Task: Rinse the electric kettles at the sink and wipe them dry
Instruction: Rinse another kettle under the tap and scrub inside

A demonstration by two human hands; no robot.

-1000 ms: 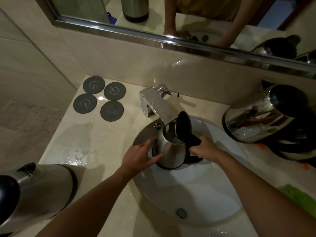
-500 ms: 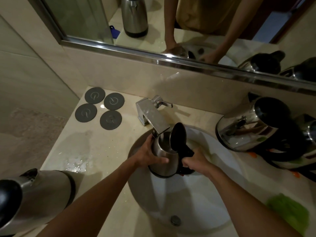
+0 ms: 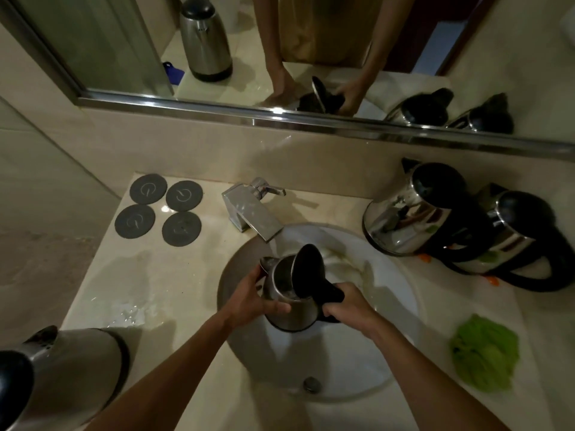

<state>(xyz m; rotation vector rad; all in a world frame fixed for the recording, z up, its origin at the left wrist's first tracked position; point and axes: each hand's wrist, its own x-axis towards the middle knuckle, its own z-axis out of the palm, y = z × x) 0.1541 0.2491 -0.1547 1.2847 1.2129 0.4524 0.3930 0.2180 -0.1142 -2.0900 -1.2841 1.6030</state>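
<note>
I read the room as dim and warm-toned. Glare streaks the mirror frame [image 3: 280, 115] and the kettle [image 3: 413, 209] at right; the basin [image 3: 389, 306] is the brightest patch. Forearms cast soft shadows into it. Wide-angle bending warps the edges, and the near kettle [image 3: 62, 368] at lower left is blurred.

My left hand [image 3: 253, 298] cups the kettle's [image 3: 287, 301] side; my right hand [image 3: 348, 307] grips its handle, both forearms extended.
</note>
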